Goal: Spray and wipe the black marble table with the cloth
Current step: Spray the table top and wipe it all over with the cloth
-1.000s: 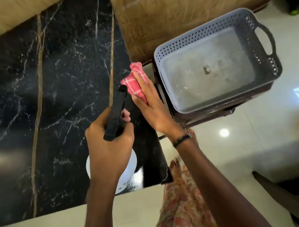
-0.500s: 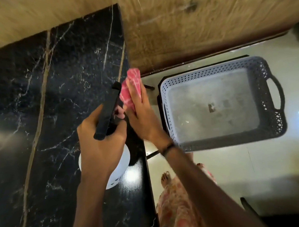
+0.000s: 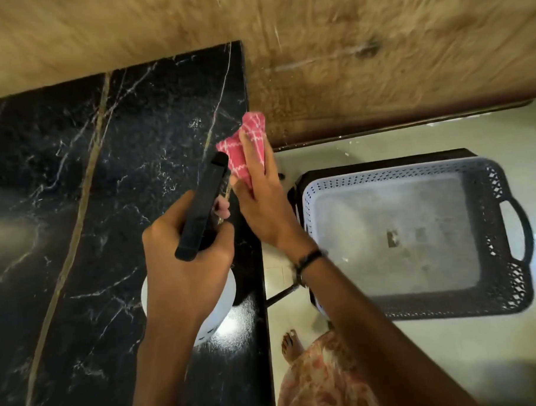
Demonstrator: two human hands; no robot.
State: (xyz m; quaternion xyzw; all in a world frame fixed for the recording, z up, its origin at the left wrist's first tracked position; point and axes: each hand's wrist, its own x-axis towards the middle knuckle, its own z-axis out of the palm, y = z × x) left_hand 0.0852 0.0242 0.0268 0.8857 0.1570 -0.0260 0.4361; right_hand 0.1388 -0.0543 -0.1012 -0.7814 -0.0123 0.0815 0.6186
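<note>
table (image 3: 85, 192): filled left of frame, black marble | cloth (image 3: 245, 148): mid-frame at table's right edge, pressed flat under right hand (image 3: 262, 209) for wiping | left hand (image 3: 183, 261): clamped on bottle (image 3: 204, 205), nozzle toward cloth, likely ready to spray | basket (image 3: 510, 302): right, apart.

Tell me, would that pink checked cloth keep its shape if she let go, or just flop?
Probably flop. The pink checked cloth is bunched and creased under the right hand, which suggests soft fabric. It likely weighs little, since a few fingers pin it. On the glossy black marble table it would probably slide easily.
</note>
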